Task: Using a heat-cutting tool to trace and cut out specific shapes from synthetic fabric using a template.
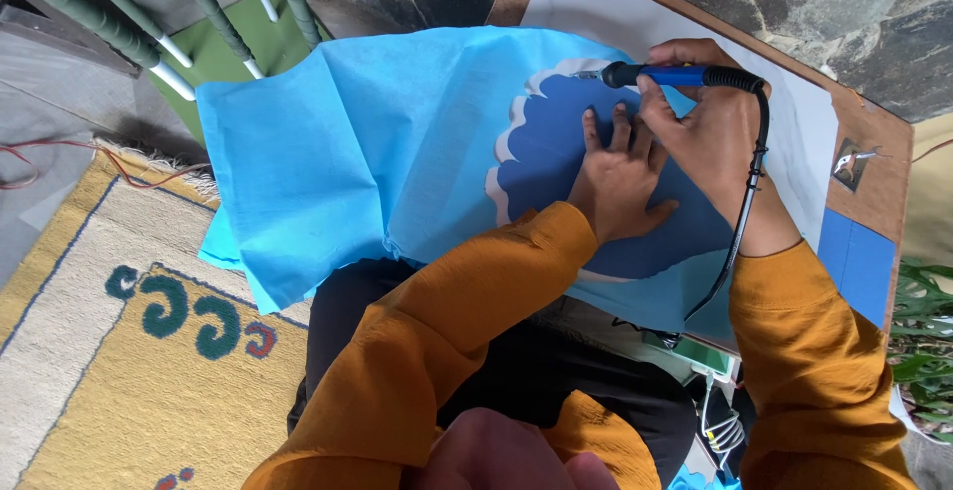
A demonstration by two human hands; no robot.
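Observation:
My right hand grips a blue-handled soldering iron with a black cord; its tip touches the scalloped white edge of a dark blue fabric shape. My left hand lies flat, fingers spread, on that dark blue shape. Under it spreads a light blue non-woven sheet, draped over a wooden board on my lap. White paper covers part of the board. Both my sleeves are mustard orange.
A yellow and cream patterned rug lies at left. Green metal bars stand at the upper left, a stone wall behind. A red wire runs on the floor. Green leaves show at right. A blue patch sits on the board.

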